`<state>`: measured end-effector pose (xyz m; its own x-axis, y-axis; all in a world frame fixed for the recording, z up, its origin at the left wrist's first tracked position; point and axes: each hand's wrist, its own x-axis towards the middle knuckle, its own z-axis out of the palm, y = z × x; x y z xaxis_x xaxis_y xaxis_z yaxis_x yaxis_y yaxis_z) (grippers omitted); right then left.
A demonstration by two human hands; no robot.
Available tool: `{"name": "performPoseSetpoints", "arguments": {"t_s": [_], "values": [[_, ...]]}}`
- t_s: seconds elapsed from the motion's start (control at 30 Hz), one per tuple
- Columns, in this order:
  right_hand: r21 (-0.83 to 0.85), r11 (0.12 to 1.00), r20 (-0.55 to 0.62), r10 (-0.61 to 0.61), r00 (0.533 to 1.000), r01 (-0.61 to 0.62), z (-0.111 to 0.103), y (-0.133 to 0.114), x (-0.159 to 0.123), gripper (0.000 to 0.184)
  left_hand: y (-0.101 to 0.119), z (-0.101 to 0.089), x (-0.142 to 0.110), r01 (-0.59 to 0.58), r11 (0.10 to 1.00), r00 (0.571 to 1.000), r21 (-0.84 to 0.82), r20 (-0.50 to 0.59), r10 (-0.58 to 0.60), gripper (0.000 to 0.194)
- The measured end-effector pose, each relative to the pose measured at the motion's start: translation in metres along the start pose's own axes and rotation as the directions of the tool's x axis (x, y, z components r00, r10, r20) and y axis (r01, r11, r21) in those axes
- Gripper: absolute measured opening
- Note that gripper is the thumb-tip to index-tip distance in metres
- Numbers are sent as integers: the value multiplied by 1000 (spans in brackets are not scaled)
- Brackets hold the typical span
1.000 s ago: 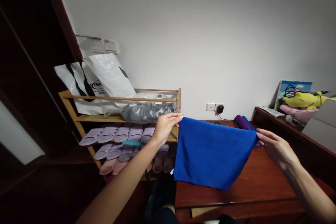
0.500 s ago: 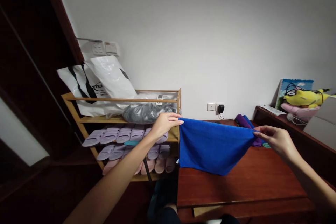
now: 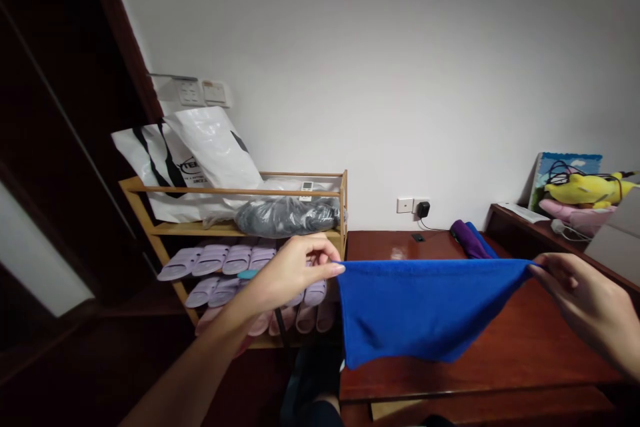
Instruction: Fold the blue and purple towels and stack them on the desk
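A blue cloth [image 3: 420, 307] hangs stretched between my two hands over the reddish-brown wooden table [image 3: 540, 353]. My left hand [image 3: 305, 267] pinches its upper left corner, in front of the shoe rack. At the upper right corner, my right hand [image 3: 585, 293] is closed on the edge between thumb and fingers. The top edge is taut and nearly level, while the lower part droops towards the tabletop. Whether the bottom edge touches the wood I cannot tell. Behind the cloth, a rolled purple cloth [image 3: 469, 239] and a blue one [image 3: 483, 240] lie at the table's back.
To the left stands a wooden rack [image 3: 220, 192] with several slippers [image 3: 210, 259], a white bag [image 3: 215, 147] and a grey plastic-wrapped bundle [image 3: 287, 215]. A black plug [image 3: 423, 209] sits in the wall socket. On the right ledge is a yellow plush toy [image 3: 585, 189].
Both hands have come lower and nearer with the blue cloth. My right hand has moved right, pulling the top edge wider and straighter. More of the table's back now shows.
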<state>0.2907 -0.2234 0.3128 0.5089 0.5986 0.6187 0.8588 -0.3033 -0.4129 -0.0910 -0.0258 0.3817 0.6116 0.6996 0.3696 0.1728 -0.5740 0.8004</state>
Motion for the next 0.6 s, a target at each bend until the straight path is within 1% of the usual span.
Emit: {"name": "performPoseSetpoints", "arguments": {"t_s": [0.07,0.13,0.2,0.27,0.3,0.37,0.43,0.47,0.53,0.6], "values": [[-38,999,9,10,1000,-10,-9,1,-7,38,10,-4,-11,8,999,1000,35,17,-9,12],[-62,998,28,14,999,-12,-17,0,-12,36,16,-8,-20,21,996,998,83,57,-25,13],[-60,998,63,17,998,-13,-18,-2,-14,36,15,-11,-24,30,991,993,132,111,-45,12],[-47,999,89,23,996,-19,-9,-4,-15,36,5,-12,-22,36,988,988,150,144,-58,11],[-38,999,99,29,995,-25,-1,-5,-14,35,-3,-11,-18,41,990,986,136,157,-62,11],[-24,998,116,55,992,-53,23,-5,-11,34,-27,-7,-8,59,996,980,69,186,-71,13],[-4,996,155,87,984,-88,53,-1,-8,30,-57,1,6,81,997,969,-13,237,-76,18],[17,993,186,112,976,-117,69,1,-6,28,-73,7,12,114,993,964,-37,244,-101,20],[88,977,258,166,952,-194,101,7,-4,23,-107,20,23,216,972,956,-91,222,-192,26],[154,951,322,209,923,-270,130,12,-4,19,-138,35,30,257,962,955,-97,181,-236,31]]}}
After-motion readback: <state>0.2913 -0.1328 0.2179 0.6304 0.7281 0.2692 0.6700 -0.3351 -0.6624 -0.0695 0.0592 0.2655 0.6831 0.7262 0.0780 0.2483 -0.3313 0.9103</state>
